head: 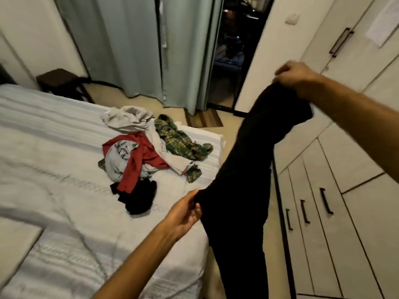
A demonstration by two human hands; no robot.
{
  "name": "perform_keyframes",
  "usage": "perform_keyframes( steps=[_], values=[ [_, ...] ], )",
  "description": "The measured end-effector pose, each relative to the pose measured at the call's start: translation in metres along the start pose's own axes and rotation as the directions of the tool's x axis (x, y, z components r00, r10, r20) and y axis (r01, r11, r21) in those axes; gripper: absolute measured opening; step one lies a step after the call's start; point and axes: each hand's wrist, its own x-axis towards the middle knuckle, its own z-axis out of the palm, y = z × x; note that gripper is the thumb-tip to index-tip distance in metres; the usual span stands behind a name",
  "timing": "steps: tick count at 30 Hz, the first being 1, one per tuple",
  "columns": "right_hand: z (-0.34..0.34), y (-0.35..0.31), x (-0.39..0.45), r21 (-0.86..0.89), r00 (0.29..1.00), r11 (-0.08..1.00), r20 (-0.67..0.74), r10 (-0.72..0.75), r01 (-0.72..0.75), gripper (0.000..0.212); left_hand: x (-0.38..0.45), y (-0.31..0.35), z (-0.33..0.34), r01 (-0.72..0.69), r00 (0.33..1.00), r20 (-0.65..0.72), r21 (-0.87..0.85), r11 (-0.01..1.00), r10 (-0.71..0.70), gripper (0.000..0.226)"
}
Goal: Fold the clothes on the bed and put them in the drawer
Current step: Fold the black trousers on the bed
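Observation:
A long black garment (244, 180) hangs in the air between the bed and the wardrobe. My right hand (295, 77) grips its upper end, raised high at the right. My left hand (185, 209) pinches its edge lower down, near the bed's side. On the white bed (54, 169) lies a loose pile: a beige garment (129, 118), a green plaid shirt (183, 143), a red and grey shirt (133, 160) and a small black piece (138, 197). White drawers with dark handles (306, 210) stand shut at the lower right.
Tall wardrobe doors (345, 46) fill the right side. Pale green curtains (133, 46) hang at the back beside a dark doorway (233, 50). A dark stool (62, 83) stands by the bed's far corner, and a striped mat (205, 120) lies on the floor.

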Motion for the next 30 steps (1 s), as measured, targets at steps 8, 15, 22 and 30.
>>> perform_keyframes(
  steps=[8, 15, 22, 30],
  values=[
    [0.186, -0.246, -0.043, 0.121, 0.953, 0.956, 0.114, -0.281, 0.267, 0.029, -0.052, 0.146, -0.188, -0.314, 0.897, -0.307, 0.063, 0.947, 0.318, 0.01],
    [0.225, -0.484, -0.09, 0.482, 0.937, 0.823, 0.017, -0.35, 0.299, 0.033, -0.172, 0.387, -0.296, -0.619, 0.595, -0.431, 0.293, 0.729, 0.678, 0.015],
    [0.19, -0.57, -0.094, 0.599, 0.929, 0.715, -0.163, -0.332, 0.361, 0.025, -0.288, 0.503, -0.302, -0.814, 0.295, -0.371, 0.385, 0.435, 0.881, 0.016],
    [0.225, -0.422, -0.111, 0.656, 0.937, 0.67, -0.249, -0.245, 0.349, 0.019, -0.27, 0.415, -0.295, -0.811, 0.278, -0.348, 0.415, 0.413, 0.895, 0.022]
  ],
)
